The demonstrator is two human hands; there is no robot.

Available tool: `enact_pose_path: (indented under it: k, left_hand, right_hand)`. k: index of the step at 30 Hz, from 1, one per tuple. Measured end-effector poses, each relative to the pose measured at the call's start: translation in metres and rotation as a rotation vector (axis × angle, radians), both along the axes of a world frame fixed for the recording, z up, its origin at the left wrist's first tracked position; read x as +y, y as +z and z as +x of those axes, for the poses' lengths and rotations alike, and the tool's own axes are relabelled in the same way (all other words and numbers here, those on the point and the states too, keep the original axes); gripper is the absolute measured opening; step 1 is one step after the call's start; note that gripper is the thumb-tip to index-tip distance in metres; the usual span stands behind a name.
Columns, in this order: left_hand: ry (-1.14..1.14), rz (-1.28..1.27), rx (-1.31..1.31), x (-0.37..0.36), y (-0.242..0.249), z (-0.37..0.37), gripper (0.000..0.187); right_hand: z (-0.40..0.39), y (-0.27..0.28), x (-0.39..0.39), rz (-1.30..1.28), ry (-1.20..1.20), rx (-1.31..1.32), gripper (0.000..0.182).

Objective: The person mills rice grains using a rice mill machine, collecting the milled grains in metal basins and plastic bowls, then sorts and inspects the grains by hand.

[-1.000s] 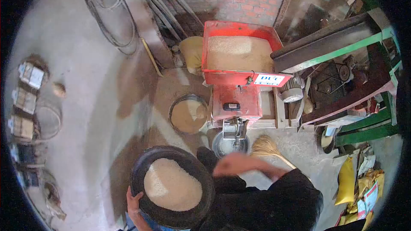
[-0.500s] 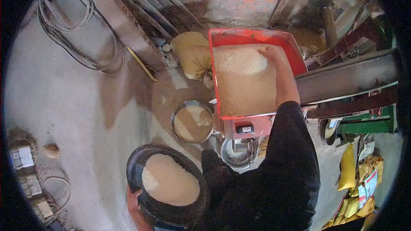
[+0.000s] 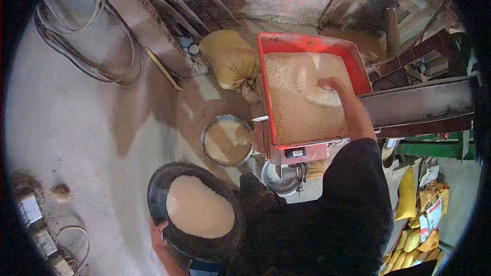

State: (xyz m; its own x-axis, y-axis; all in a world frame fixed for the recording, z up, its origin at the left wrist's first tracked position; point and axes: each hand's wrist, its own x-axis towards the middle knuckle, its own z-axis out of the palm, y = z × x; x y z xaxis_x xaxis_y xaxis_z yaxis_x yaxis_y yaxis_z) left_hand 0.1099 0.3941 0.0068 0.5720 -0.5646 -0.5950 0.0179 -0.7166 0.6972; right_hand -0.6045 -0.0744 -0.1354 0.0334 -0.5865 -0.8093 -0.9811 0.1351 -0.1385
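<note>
My left hand (image 3: 158, 232) grips the rim of a black basin (image 3: 157, 194), which rests against my body. A mound of pale grain (image 3: 199, 207), which looks like rice, lies in the basin. My right hand (image 3: 332, 84) reaches into a red hopper (image 3: 360, 69) and touches the grain (image 3: 307, 112) spread inside it. Its fingers point down and to the left, slightly bent and apart, with the tips partly hidden. Around the hand, the grain's surface is hollowed and paler.
A round metal pan (image 3: 225, 162) with grain stands on the floor, beside a metal bowl (image 3: 276, 184) under the hopper. A tied yellow sack (image 3: 227, 59) leans left of the hopper. A metal beam (image 3: 419, 102) runs right. Coiled hose (image 3: 130, 71) and yellow bags (image 3: 406, 194) lie around.
My right hand has moved down and slightly right across the grain, and its fingers are more bent. The view has shifted slightly. My left hand still holds the basin.
</note>
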Motion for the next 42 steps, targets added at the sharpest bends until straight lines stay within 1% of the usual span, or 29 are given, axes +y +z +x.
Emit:
enact_pose_path:
  k: [1,3,4,7,9,10,12,14,15,17,18,19,20,21,22,23,26,27,29,30,31,33,34,35,37,39,40,41,42]
  left_hand:
    - [-0.027,-0.047,0.045,-0.003,-0.002,0.001,0.079]
    - [-0.099,-0.148,0.115,-0.013,-0.005,0.0,0.077]
    - [-0.145,-0.203,0.139,-0.018,-0.004,-0.002,0.075]
    - [-0.087,-0.182,0.251,-0.034,0.019,-0.024,0.075]
    - [-0.059,-0.191,0.313,-0.02,-0.008,-0.01,0.076]
    - [-0.034,-0.204,0.371,-0.014,-0.017,-0.004,0.076]
    - [-0.027,-0.177,0.372,-0.013,-0.004,-0.015,0.077]
    - [-0.018,-0.157,0.369,-0.008,-0.006,-0.018,0.077]
    - [-0.009,-0.162,0.369,0.001,-0.014,-0.013,0.076]
    - [-0.005,-0.148,0.368,0.012,-0.013,-0.016,0.075]
    - [-0.018,-0.154,0.304,0.009,-0.005,-0.026,0.074]
    - [-0.035,-0.166,0.238,0.008,0.001,-0.03,0.073]
    - [-0.047,-0.167,0.234,0.013,0.0,-0.027,0.073]
    - [-0.071,-0.191,0.298,0.018,-0.003,-0.025,0.074]
    - [-0.094,-0.216,0.36,0.022,-0.005,-0.021,0.075]
    - [-0.097,-0.223,0.357,0.028,-0.006,-0.017,0.075]
    - [-0.093,-0.224,0.335,0.057,-0.01,-0.008,0.074]
    - [-0.077,-0.203,0.279,0.069,-0.017,-0.002,0.074]
    - [-0.061,-0.188,0.228,0.086,-0.017,-0.002,0.074]
    - [-0.052,-0.175,0.288,0.092,-0.011,-0.008,0.073]
    - [-0.044,-0.165,0.346,0.097,-0.008,-0.014,0.073]
    - [-0.061,-0.189,0.347,0.113,-0.008,-0.018,0.074]
    - [-0.081,-0.206,0.351,0.118,-0.008,-0.022,0.075]
    - [-0.082,-0.208,0.354,0.125,-0.006,-0.027,0.075]
    - [-0.061,-0.181,0.329,0.128,0.012,-0.043,0.081]
    - [-0.05,-0.2,0.288,0.145,-0.002,-0.036,0.084]
    - [-0.037,-0.212,0.252,0.152,-0.006,-0.034,0.086]
    - [-0.038,-0.214,0.246,0.158,-0.009,-0.03,0.086]
    - [0.008,-0.148,0.222,0.161,-0.008,-0.028,0.086]
  right_hand:
    - [-0.011,-0.018,0.002,-0.047,0.106,-0.028,0.047]
    - [-0.012,-0.031,0.017,-0.236,0.203,0.006,0.045]
    - [-0.01,-0.035,0.023,-0.365,0.2,0.053,0.044]
    - [0.0,-0.03,0.028,-0.655,0.137,0.096,0.046]
    - [0.026,0.032,0.035,-0.728,0.094,0.067,0.043]
    - [0.025,0.038,0.034,-0.85,0.034,0.047,0.043]
    - [0.018,0.045,0.026,-1.143,-0.095,0.008,0.044]
    - [0.058,0.122,0.04,-1.139,-0.368,0.15,0.039]
    - [0.067,0.138,0.043,-1.136,-0.373,0.152,0.039]
    - [0.072,0.149,0.052,-1.355,-0.391,0.0,0.034]
    - [0.049,0.109,0.04,-1.36,-0.313,-0.029,0.028]
    - [0.032,0.082,0.034,-1.36,-0.325,-0.025,0.028]
    - [0.018,0.061,0.031,-1.042,0.06,0.014,0.021]
    - [0.02,0.061,0.038,-0.703,0.426,0.048,0.015]
    - [0.026,0.058,0.051,-0.916,0.114,-0.015,0.006]
    - [0.026,0.061,0.057,-0.923,0.112,-0.017,0.006]
    - [0.067,0.142,0.081,-1.424,-0.145,0.013,0.006]
    - [0.075,0.157,0.088,-1.428,-0.142,0.009,0.006]
    - [0.085,0.187,0.105,-1.687,-0.246,-0.043,0.007]
    - [0.092,0.203,0.12,-1.658,-0.213,0.067,0.01]
    - [0.091,0.201,0.122,-1.665,-0.205,0.063,0.01]
    - [0.089,0.184,0.132,-1.397,0.141,0.492,0.024]
    - [0.088,0.179,0.136,-1.045,-0.03,0.245,0.039]
    - [0.088,0.173,0.143,-1.047,-0.03,0.248,0.039]
    - [0.108,0.168,0.171,-1.555,-0.115,0.232,0.049]
    - [0.158,0.179,0.222,-1.742,-0.161,0.132,0.051]
    - [0.189,0.166,0.247,-1.736,-0.163,-0.076,0.05]
    - [0.222,0.15,0.285,-1.567,-0.319,-0.511,0.047]
    - [0.255,0.171,0.314,-0.898,-0.425,-0.626,0.046]
